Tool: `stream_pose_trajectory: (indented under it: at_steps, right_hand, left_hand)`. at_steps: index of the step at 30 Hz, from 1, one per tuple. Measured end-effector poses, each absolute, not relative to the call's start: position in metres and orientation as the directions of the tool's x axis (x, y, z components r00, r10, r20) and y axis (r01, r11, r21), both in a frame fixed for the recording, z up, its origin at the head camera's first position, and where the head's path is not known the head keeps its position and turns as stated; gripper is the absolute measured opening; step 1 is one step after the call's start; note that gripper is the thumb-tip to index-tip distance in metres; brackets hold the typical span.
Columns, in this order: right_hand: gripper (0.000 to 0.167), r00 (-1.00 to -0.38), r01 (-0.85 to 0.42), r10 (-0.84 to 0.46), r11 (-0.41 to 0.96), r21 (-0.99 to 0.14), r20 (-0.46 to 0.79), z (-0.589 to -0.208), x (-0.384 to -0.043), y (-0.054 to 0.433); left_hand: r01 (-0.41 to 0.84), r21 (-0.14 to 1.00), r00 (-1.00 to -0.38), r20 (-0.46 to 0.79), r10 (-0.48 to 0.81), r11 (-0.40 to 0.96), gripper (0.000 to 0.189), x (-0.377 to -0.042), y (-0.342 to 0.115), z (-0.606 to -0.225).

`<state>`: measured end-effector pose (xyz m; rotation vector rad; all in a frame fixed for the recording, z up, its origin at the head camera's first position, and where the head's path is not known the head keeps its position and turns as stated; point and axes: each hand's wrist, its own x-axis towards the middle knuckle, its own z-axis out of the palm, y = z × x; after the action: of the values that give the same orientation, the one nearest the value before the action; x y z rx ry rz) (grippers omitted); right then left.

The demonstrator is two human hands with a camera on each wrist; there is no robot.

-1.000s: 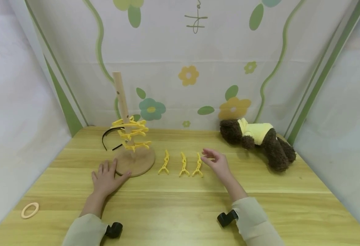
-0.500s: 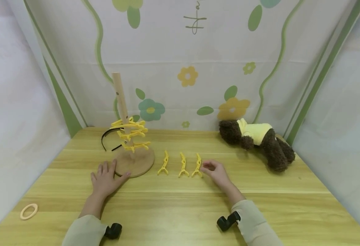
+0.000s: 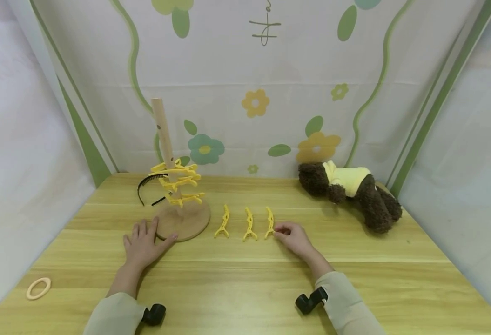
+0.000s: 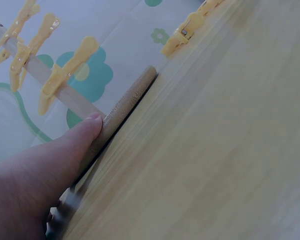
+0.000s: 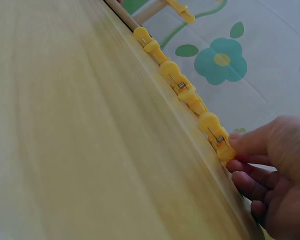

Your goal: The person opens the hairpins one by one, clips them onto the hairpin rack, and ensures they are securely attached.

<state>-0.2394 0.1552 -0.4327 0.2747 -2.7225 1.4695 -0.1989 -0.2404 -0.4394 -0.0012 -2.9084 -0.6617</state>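
My left hand (image 3: 142, 244) lies spread beside the round wooden base (image 3: 192, 221) of an upright stand, with its thumb pressed on the rim. Around the stand's wooden post (image 3: 163, 130) sit several yellow hair clips (image 3: 184, 197) at different heights. Three more clips lie in a row to the right of the base: a left clip (image 3: 223, 221), a middle clip (image 3: 249, 225) and a right clip (image 3: 269, 222). My right hand (image 3: 295, 238) pinches the right clip (image 5: 217, 137) at its side between thumb and forefinger, low at the tabletop.
Behind the post lies a black toothed headband (image 3: 144, 182). A brown plush toy (image 3: 350, 184) in a yellow top lies at the back right. One pale ring (image 3: 38, 288) is near the left edge of the wooden table (image 3: 237, 288). A printed cloth hangs behind.
My right hand has come down and towards me to the right clip. That clip has turned slightly under the fingers. The left hand has stayed on the base.
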Motion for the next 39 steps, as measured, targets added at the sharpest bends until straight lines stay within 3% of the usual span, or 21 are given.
stream_pose_trajectory:
  at_steps: [12,16,21,28,39]
  right_hand:
    - [0.014,-0.993,-0.084,0.018,0.581,-0.810,0.116,-0.428,-0.245,0.171]
    - [0.026,-0.993,-0.108,-0.021,0.591,-0.799,0.119,-0.428,-0.245,0.173]
    - [0.046,-0.984,-0.171,-0.085,0.713,-0.680,0.158,-0.431,-0.245,0.171]
    - [0.037,-0.975,-0.200,-0.095,0.773,-0.602,0.203,-0.434,-0.246,0.170]
    - [0.033,-0.987,-0.161,-0.113,0.678,-0.717,0.114,-0.419,-0.247,0.181]
  left_hand:
    - [0.032,0.426,-0.989,0.146,-0.034,0.904,0.090,-0.199,-0.240,-0.439]
    - [0.029,0.432,-0.990,0.139,-0.035,0.901,0.091,-0.199,-0.239,-0.439]
    - [0.026,0.429,-0.989,0.144,-0.040,0.903,0.090,-0.200,-0.239,-0.439]
    - [0.031,0.433,-0.988,0.148,-0.037,0.901,0.090,-0.199,-0.240,-0.438]
    - [0.026,0.434,-0.988,0.145,-0.042,0.900,0.090,-0.199,-0.240,-0.438]
